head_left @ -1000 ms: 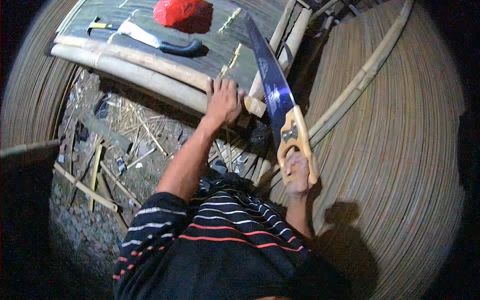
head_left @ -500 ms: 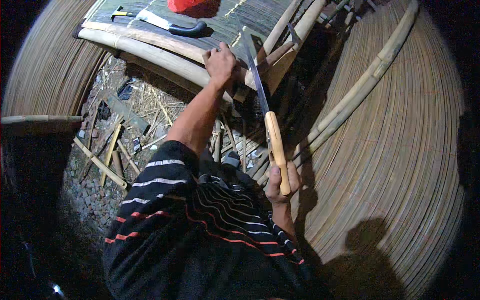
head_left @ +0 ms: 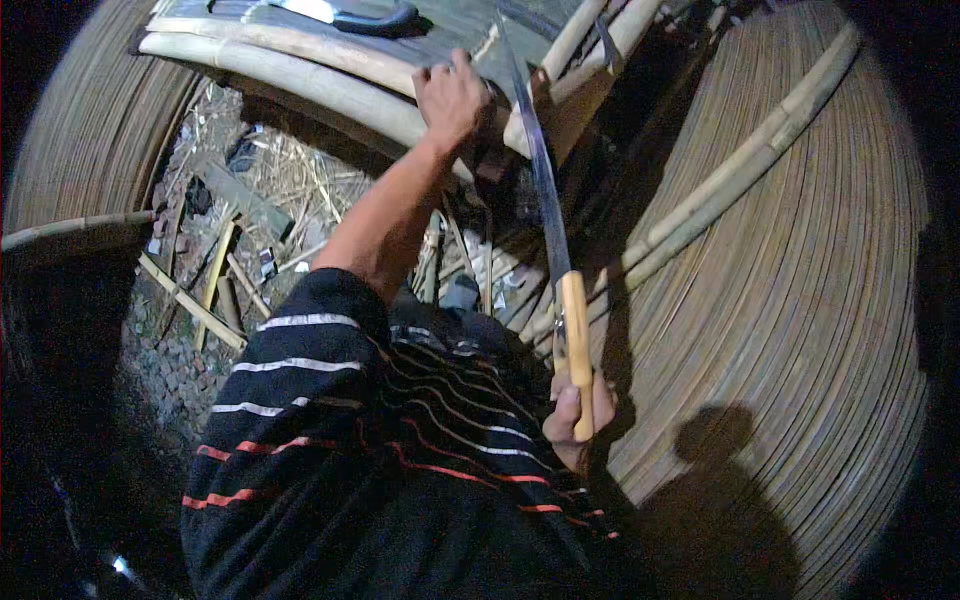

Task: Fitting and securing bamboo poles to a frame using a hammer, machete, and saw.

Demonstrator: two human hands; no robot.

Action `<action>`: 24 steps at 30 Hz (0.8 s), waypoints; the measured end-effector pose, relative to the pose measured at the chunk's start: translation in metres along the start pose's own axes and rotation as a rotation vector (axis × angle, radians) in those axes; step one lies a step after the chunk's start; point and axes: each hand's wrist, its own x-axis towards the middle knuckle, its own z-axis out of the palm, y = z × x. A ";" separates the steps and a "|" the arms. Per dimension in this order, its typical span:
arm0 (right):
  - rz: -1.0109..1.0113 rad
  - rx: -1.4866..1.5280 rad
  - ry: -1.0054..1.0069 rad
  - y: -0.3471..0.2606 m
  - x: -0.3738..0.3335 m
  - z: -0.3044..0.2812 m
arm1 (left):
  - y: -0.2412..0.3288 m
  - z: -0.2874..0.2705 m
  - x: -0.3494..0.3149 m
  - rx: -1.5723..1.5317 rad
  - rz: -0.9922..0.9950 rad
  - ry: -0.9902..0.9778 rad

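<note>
The handsaw [head_left: 550, 215] slants across the platform's [head_left: 440, 30] right front corner; whether its blade touches there I cannot tell. Its wooden handle [head_left: 575, 315] sits in front of the platform, clasped by the right hand [head_left: 602, 403]. The left hand [head_left: 452, 102] rests on the platform's front rail [head_left: 320, 53], fingers bent, its grip unclear. A black-handled tool [head_left: 375, 22] lies on the platform; right of it are a bamboo pole [head_left: 740, 182] and slatted matting [head_left: 780, 300].
</note>
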 end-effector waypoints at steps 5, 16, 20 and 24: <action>-0.102 -0.057 -0.026 -0.006 0.006 -0.013 | -0.012 0.010 -0.011 0.034 0.096 0.013; -0.140 0.013 -0.149 -0.003 0.064 0.003 | -0.001 0.002 -0.003 -0.058 -0.092 0.018; -0.525 -0.369 0.042 0.028 0.006 -0.018 | -0.006 0.001 -0.003 -0.059 -0.098 0.058; -0.024 0.328 -0.172 0.029 -0.018 -0.030 | 0.004 0.006 -0.013 0.072 0.244 0.464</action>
